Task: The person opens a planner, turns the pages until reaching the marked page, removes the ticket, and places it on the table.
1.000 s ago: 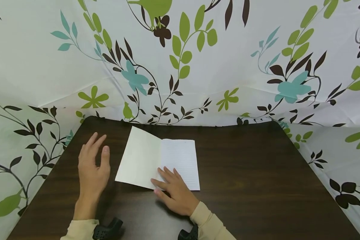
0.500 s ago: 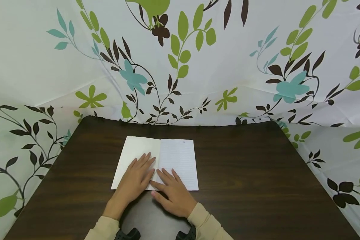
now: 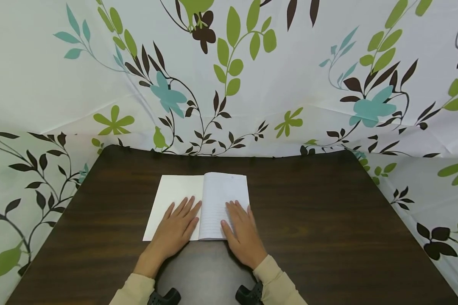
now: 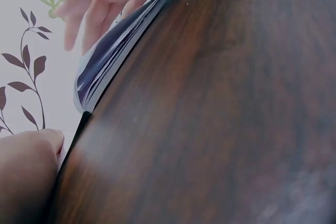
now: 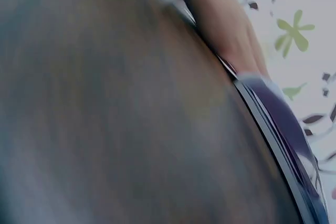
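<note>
An open notebook lies on the dark wooden table, a blank page on the left and a lined page on the right. On the blank page rests my left hand, its fingers straight and slightly spread. My right hand lies on the lined page near its right edge, fingers extended and thumb apart. Seen low in the left wrist view, the page stack bulges up from the table between the hands. The right wrist view shows the same raised page edges; that view is partly blurred.
The dark wooden table stretches out on both sides of the notebook. Behind it hangs a white cloth printed with leaves and flowers. Black wrist devices sit under both sleeves.
My left hand came in from the left of the notebook and flattened the lifted left page. My right hand moved from the centre fold rightward onto the lined page, which now bulges.
</note>
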`<state>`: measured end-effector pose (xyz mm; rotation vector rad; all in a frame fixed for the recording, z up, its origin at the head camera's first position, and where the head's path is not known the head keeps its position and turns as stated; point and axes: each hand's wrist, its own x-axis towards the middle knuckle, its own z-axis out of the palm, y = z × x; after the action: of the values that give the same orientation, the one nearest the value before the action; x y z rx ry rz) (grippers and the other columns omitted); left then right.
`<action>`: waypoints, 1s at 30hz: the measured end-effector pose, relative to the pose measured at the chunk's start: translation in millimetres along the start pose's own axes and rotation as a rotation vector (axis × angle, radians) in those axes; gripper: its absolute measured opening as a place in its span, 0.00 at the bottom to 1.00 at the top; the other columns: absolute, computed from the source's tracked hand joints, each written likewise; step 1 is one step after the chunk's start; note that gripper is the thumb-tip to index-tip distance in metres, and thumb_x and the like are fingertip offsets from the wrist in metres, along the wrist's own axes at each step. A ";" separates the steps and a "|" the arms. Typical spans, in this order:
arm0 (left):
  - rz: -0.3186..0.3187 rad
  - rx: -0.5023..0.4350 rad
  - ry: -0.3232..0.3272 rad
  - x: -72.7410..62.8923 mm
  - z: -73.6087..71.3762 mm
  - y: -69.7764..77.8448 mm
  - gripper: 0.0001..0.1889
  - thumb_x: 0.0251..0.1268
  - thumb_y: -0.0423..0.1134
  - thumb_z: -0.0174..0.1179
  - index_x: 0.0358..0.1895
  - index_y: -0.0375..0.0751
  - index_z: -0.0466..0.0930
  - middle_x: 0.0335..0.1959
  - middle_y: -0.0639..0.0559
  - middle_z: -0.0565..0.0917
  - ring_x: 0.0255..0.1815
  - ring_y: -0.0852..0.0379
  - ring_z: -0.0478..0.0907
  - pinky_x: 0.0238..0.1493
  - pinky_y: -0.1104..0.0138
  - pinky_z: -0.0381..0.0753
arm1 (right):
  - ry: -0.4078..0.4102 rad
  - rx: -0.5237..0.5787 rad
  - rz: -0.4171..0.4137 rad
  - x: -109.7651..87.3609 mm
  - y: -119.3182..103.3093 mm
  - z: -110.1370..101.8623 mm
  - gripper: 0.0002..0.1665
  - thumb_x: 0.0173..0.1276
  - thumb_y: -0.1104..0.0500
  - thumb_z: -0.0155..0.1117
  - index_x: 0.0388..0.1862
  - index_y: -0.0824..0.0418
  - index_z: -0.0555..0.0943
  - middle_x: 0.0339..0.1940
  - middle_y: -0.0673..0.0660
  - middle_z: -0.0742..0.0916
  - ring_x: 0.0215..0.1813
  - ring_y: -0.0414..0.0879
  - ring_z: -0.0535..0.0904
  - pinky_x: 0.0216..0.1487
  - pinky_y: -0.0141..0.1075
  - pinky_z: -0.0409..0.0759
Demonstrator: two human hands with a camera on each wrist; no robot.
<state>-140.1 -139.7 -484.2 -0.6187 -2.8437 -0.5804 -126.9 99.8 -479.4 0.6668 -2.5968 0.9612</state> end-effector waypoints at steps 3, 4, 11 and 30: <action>-0.007 0.017 -0.005 0.5 -0.7 0.1 0.28 0.82 0.48 0.50 0.78 0.44 0.67 0.80 0.43 0.65 0.81 0.42 0.58 0.79 0.41 0.50 | 0.063 -0.013 0.059 -0.9 8.1 -5.3 0.34 0.81 0.51 0.56 0.76 0.69 0.69 0.75 0.66 0.75 0.79 0.60 0.65 0.78 0.66 0.49; -0.012 0.017 -0.007 0.6 -0.9 0.0 0.28 0.82 0.49 0.49 0.79 0.44 0.67 0.80 0.43 0.64 0.82 0.42 0.58 0.80 0.42 0.49 | 0.072 -0.014 0.073 -0.9 10.0 -6.8 0.34 0.80 0.51 0.57 0.77 0.70 0.68 0.75 0.66 0.75 0.80 0.60 0.65 0.78 0.66 0.49; -0.023 0.009 -0.020 0.7 -0.8 0.3 0.28 0.83 0.49 0.48 0.80 0.45 0.65 0.81 0.44 0.63 0.82 0.43 0.56 0.80 0.43 0.48 | 0.075 -0.028 0.106 -1.4 14.6 -10.5 0.37 0.79 0.50 0.58 0.77 0.71 0.66 0.76 0.68 0.74 0.80 0.60 0.64 0.78 0.67 0.47; -0.017 0.019 -0.021 -0.2 2.4 1.6 0.28 0.82 0.49 0.49 0.79 0.44 0.66 0.80 0.43 0.63 0.82 0.42 0.56 0.80 0.42 0.48 | 0.088 -0.072 0.078 -3.4 13.8 -10.1 0.39 0.77 0.50 0.62 0.77 0.73 0.66 0.75 0.69 0.74 0.79 0.59 0.66 0.77 0.69 0.48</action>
<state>-139.4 -137.5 -485.9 -0.6015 -2.8735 -0.5520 -130.0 116.9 -480.8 0.4967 -2.5828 0.8936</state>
